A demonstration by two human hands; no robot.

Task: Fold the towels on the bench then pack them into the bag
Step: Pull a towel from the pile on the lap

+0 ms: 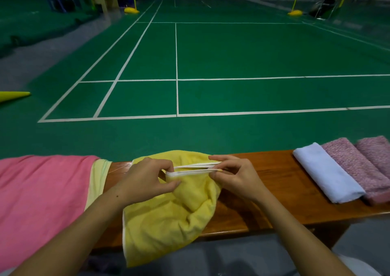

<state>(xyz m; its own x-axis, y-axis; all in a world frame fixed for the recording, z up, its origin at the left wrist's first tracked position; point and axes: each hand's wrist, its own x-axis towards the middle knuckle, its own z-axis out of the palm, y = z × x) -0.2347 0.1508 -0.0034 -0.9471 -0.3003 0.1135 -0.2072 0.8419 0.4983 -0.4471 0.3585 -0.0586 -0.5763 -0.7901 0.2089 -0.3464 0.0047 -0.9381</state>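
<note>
Nearest, below both wrists: yellow towel point(168, 218) drooping over the near edge of the wooden bench point(280, 182), lower part crumpled and hanging toward the floor.

At the hands: left hand point(145, 180) pinching the towel's white-trimmed edge w/ thumb and curled fingers; right hand point(232, 176) pinching the same hems just to its right, fingers curled, thumb on top. Trim edges pulled taut between the two hands, two or three layers stacked, corners being matched. Judging by that: folding step in progress on this towel, early in the fold, bulk not yet flat.

Left of the left hand: pink towel point(42, 201) spread unfolded over the bench, a pale yellow-green towel point(98, 182) peeking out from beneath its right edge. Both likely yet to be folded.

Right of the right hand, well apart: white folded towel point(327, 174), then two mauve speckled folded towels point(356, 168) touching it, lying side by side on the bench.

Beyond the hands: green badminton court point(232, 54), white lines, net and yellow posts at the far end.

No bag in view; cannot tell where it is.

Next move, prob.: keeping edges aligned, lifting to shake out the bunched part, laying flat on bare bench btw the hands, smoothing, folding again. Packing still far off.
</note>
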